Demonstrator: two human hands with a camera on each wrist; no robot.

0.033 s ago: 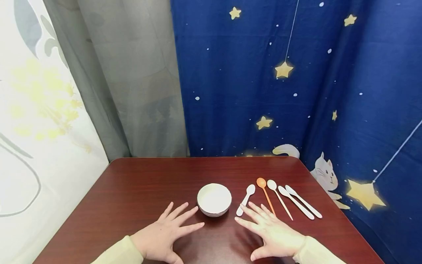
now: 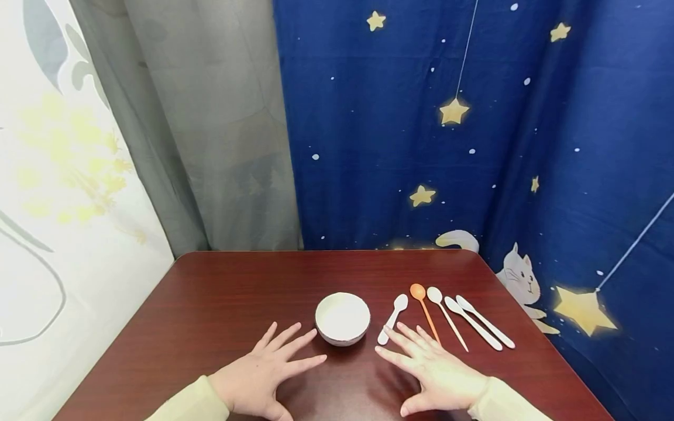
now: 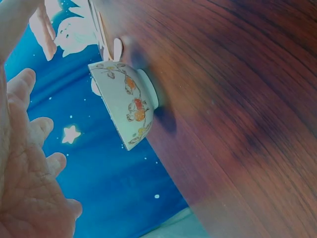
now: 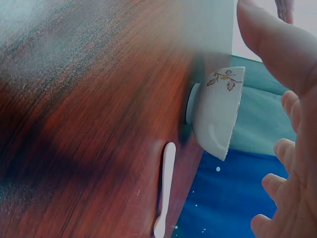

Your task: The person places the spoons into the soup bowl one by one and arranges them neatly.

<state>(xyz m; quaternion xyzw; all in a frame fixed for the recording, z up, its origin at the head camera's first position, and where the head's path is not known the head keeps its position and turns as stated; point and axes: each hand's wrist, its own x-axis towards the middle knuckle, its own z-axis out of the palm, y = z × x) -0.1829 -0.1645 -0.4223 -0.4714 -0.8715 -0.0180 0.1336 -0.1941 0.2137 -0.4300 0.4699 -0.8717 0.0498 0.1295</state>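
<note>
over the table [image 2: 242,286] — left hand [image 2: 263,368] and right hand [image 2: 436,369] spread wide near bowl [image 2: 343,319].

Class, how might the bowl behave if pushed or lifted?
The bowl may tip if pushed high, since its foot is narrower than its rim. Its shiny wall could feel slippery. It looks ceramic, so probably stiff and breakable.

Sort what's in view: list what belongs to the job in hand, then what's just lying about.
Probably the job, being nearest the empty left hand and right hand:
- bowl
- short white spoon
- orange spoon
- three pale spoons at far right

Probably just surroundings:
- table
- grey curtain
- blue starry curtain
</note>
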